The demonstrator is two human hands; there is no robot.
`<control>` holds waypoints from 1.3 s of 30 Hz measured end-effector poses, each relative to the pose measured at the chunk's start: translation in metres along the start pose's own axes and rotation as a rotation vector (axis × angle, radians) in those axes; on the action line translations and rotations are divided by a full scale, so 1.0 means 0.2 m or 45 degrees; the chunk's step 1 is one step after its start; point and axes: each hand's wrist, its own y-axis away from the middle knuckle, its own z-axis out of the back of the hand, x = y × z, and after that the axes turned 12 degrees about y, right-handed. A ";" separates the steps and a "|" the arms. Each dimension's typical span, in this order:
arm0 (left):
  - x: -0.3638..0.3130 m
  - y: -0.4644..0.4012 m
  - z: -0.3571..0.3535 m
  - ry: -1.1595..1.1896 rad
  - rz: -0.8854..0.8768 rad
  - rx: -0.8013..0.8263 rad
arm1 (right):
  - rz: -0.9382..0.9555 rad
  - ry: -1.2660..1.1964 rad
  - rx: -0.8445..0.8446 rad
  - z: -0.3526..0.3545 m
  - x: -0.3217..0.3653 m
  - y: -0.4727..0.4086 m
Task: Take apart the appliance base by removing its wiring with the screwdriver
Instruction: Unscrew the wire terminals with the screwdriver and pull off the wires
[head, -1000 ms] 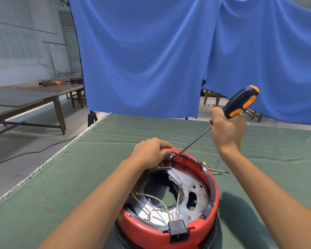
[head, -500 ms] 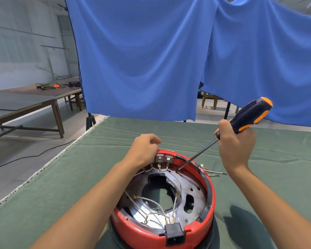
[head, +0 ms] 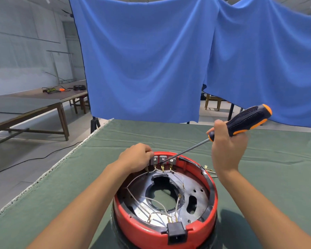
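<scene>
- Red plastic appliance base (head: 140, 229) sits on the green-covered counter (head: 61, 194), black socket nearest, white wiring (head: 156, 203) looped inside.
- Left hand (head: 136, 157) fingers curl on the far rim beside the grey terminal block (head: 162, 159), now fully exposed.
- Right hand (head: 226, 146) grips the screwdriver (head: 248, 119); its tip has shifted onto the terminals.
</scene>
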 end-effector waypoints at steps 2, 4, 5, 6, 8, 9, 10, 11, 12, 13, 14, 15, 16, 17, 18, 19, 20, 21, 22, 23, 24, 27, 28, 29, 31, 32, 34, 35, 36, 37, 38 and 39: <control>0.01 0.00 0.01 0.057 -0.026 0.011 | -0.029 0.034 -0.004 -0.02 -0.04 0.02; 0.02 0.00 0.00 0.043 -0.052 -0.017 | -0.072 0.052 -0.022 -0.03 -0.07 0.04; 0.02 0.00 -0.01 0.032 -0.063 -0.031 | -0.088 0.056 -0.032 -0.03 -0.09 0.04; 0.02 0.00 -0.01 0.028 -0.071 -0.043 | -0.098 0.059 -0.038 -0.03 -0.10 0.05; 0.02 -0.01 -0.02 0.030 -0.082 -0.054 | -0.107 0.071 -0.046 -0.03 -0.12 0.05; 0.02 -0.01 -0.02 0.031 -0.086 -0.057 | -0.110 0.078 -0.051 -0.03 -0.13 0.04; 0.02 -0.01 -0.02 0.032 -0.089 -0.058 | -0.116 0.087 -0.054 -0.03 -0.13 0.04; 0.02 -0.01 -0.02 0.035 -0.092 -0.057 | -0.125 0.097 -0.056 -0.03 -0.14 0.03; 0.02 -0.01 -0.02 0.037 -0.096 -0.054 | -0.137 0.106 -0.057 -0.03 -0.14 0.03; 0.02 -0.02 -0.02 0.036 -0.101 -0.052 | -0.151 0.112 -0.057 -0.03 -0.14 0.03; 0.01 -0.02 -0.01 0.034 -0.106 -0.050 | -0.165 0.118 -0.054 -0.03 -0.15 0.03; 0.01 -0.02 -0.01 0.033 -0.110 -0.048 | -0.176 0.127 -0.047 -0.03 -0.15 0.03; 0.01 -0.01 -0.01 0.033 -0.114 -0.047 | -0.182 0.138 -0.040 -0.03 -0.15 0.03; 0.01 -0.01 -0.01 0.033 -0.117 -0.047 | -0.179 0.143 -0.032 -0.03 -0.15 0.03; 0.01 -0.01 -0.01 0.033 -0.119 -0.047 | -0.169 0.136 -0.023 -0.03 -0.14 0.03; 0.01 -0.01 -0.01 0.033 -0.121 -0.048 | -0.151 0.123 -0.008 -0.03 -0.13 0.04; 0.00 -0.01 -0.01 0.033 -0.124 -0.049 | -0.127 0.109 0.013 -0.03 -0.12 0.04; 0.00 -0.01 -0.01 0.032 -0.126 -0.050 | -0.098 0.095 0.037 -0.03 -0.11 0.05; 0.00 -0.01 -0.01 0.031 -0.127 -0.051 | -0.069 0.079 0.060 -0.03 -0.09 0.06; 0.00 -0.01 -0.01 0.029 -0.128 -0.052 | -0.043 0.066 0.080 -0.03 -0.08 0.07; 0.00 -0.01 -0.02 0.027 -0.128 -0.054 | -0.025 0.055 0.093 -0.03 -0.07 0.08; 0.00 -0.01 -0.02 0.027 -0.128 -0.061 | -0.007 0.060 0.112 -0.03 -0.06 0.10; 0.00 -0.01 -0.02 0.036 -0.126 -0.060 | 0.008 0.079 0.129 -0.03 -0.06 0.10; 0.01 -0.01 -0.02 0.046 -0.123 -0.058 | 0.029 0.104 0.155 -0.03 -0.05 0.10; 0.01 -0.02 -0.02 0.056 -0.119 -0.056 | 0.057 0.129 0.215 -0.04 -0.04 0.10; 0.01 -0.02 -0.02 0.057 -0.117 -0.056 | 0.057 0.134 0.233 -0.05 -0.03 0.08; 0.01 -0.02 -0.02 0.060 -0.116 -0.055 | 0.053 0.160 0.260 -0.08 -0.02 0.04; 0.01 -0.02 -0.02 0.063 -0.117 -0.055 | 0.054 0.184 0.278 -0.09 -0.02 0.01; 0.01 -0.02 -0.02 0.066 -0.118 -0.056 | 0.053 0.209 0.296 -0.11 -0.01 -0.01; 0.01 -0.02 -0.02 0.066 -0.118 -0.057 | 0.045 0.229 0.307 -0.13 -0.01 -0.04; 0.01 -0.02 -0.02 0.062 -0.119 -0.058 | 0.034 0.253 0.310 -0.14 -0.02 -0.07; 0.01 -0.02 -0.02 0.058 -0.118 -0.057 | 0.023 0.287 0.310 -0.16 -0.02 -0.09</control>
